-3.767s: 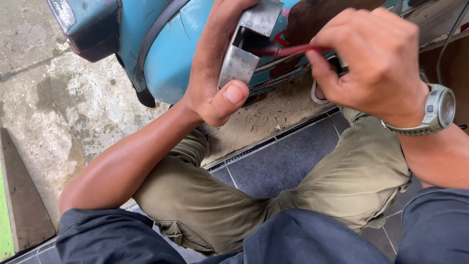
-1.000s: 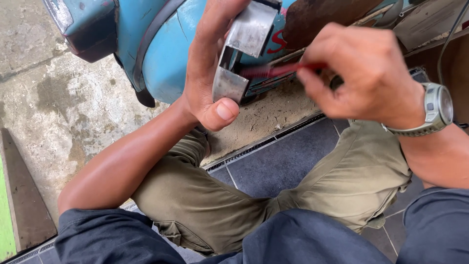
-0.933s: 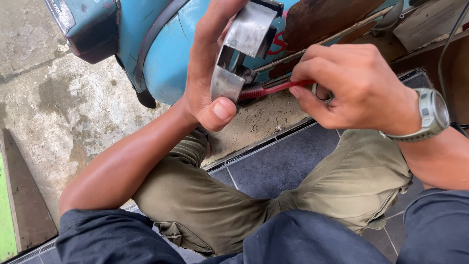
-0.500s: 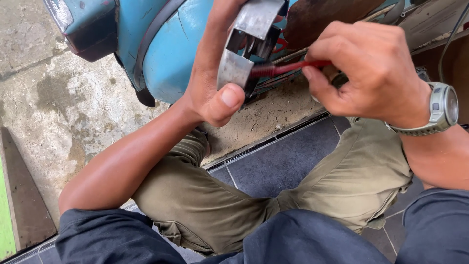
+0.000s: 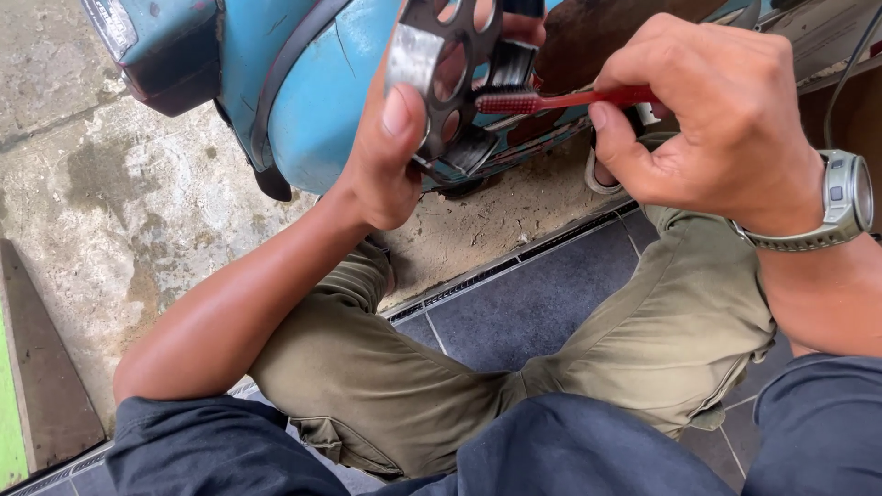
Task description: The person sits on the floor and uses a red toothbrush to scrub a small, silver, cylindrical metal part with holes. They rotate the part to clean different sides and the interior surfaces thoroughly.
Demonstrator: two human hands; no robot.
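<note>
Metal bracket [image 5: 447,69]: dull grey, round holes through one face, held upright, bent sides facing away. Red toothbrush [image 5: 560,99]: lies level, bristle head against the bracket's holed face.

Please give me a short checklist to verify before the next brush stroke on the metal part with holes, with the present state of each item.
1. Left hand grips the metal part firmly, thumb on its face: ok.
2. Right hand holds the red toothbrush by its handle: ok.
3. Bristles reach the part: ok, the head lies against it.
4. Part held away from the blue scooter body: cannot tell.
5. Wristwatch stays away from the brush: ok.
6. Remaining dirt on the part: cannot tell.
</note>
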